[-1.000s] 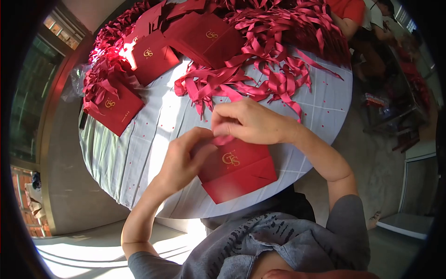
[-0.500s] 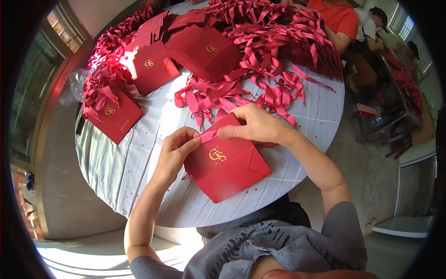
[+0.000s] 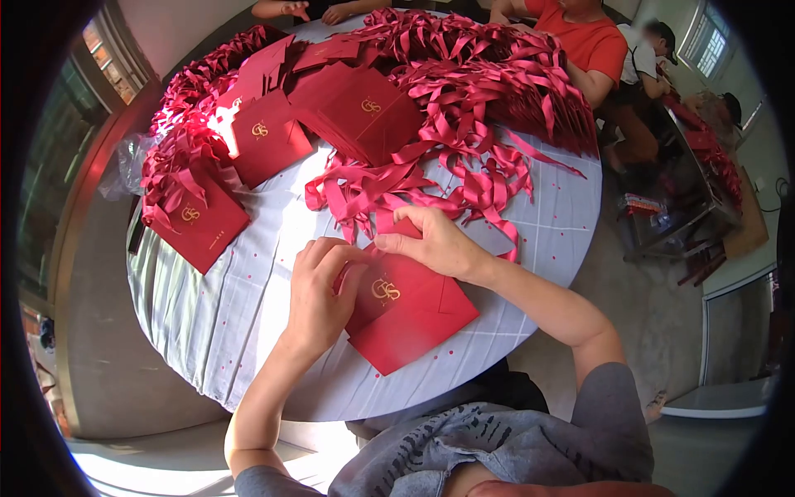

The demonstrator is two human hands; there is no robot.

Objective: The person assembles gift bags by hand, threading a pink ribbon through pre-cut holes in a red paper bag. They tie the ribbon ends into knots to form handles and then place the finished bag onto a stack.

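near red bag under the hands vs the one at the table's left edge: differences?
The near bag is held at its top edge by the left hand and right hand; the left-edge bag lies untouched. Ribbons drape over the left-edge bag's top; the near bag's face is bare. Both are dark red, flat, gold-logoed, on the table.
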